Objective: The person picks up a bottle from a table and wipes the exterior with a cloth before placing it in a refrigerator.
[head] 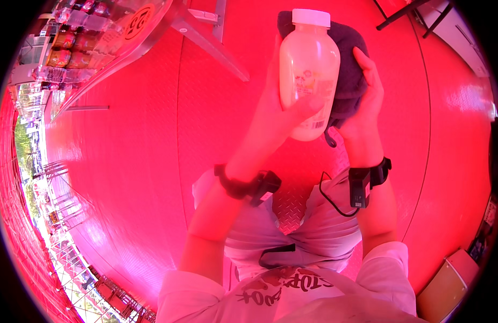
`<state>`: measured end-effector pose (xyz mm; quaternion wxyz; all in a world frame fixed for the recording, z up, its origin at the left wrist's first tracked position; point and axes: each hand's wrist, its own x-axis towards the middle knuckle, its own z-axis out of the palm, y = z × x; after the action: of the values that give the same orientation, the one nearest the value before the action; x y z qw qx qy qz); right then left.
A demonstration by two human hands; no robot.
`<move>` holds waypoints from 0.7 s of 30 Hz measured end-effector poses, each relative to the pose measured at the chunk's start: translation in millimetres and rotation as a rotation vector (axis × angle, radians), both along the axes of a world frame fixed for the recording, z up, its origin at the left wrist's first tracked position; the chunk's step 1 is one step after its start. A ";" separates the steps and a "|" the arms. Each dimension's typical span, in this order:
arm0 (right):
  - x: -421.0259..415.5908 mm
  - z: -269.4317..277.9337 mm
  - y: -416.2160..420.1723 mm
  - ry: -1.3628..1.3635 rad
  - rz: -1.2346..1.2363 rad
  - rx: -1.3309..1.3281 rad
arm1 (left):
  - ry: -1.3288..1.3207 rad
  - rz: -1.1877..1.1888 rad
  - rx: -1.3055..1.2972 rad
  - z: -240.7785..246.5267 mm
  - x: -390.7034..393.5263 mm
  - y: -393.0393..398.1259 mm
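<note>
Before my chest, a large plastic bottle [307, 60] with a white screw cap [311, 17] is held nearly upright. Its contents look pale, and a printed label with a barcode is on the side facing me. My left hand [287, 109] is wrapped around the bottle's lower part, thumb across the front. My right hand [366, 93] holds a dark cloth [348, 60], which lies behind and along the right side of the bottle. Part of the cloth is hidden by the bottle. A small loop of the cloth hangs by the bottle's base.
At upper left is a table [152, 44] with several drink bottles [67, 52] around its far side. Its metal leg [216, 48] slants onto the patterned floor [132, 141]. A box [446, 282] stands at lower right. Black straps with small devices [360, 187] circle both wrists.
</note>
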<state>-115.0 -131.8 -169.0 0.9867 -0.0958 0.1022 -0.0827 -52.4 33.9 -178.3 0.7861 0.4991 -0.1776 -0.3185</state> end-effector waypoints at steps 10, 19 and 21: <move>-0.8 -2.0 2.6 -0.046 0.006 0.019 | -0.049 0.013 0.016 1.9 -1.9 -1.8; -1.2 1.1 4.2 -0.103 0.022 0.004 | -0.096 0.034 0.026 6.1 -3.4 -4.4; -1.1 -2.5 4.9 -0.107 0.026 0.018 | -0.113 0.042 0.031 7.3 -3.7 -4.2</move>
<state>-116.1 -127.0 -171.5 0.9926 -0.0836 0.0490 -0.0738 -56.1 29.7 -171.0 0.7736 0.5319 -0.2062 -0.2759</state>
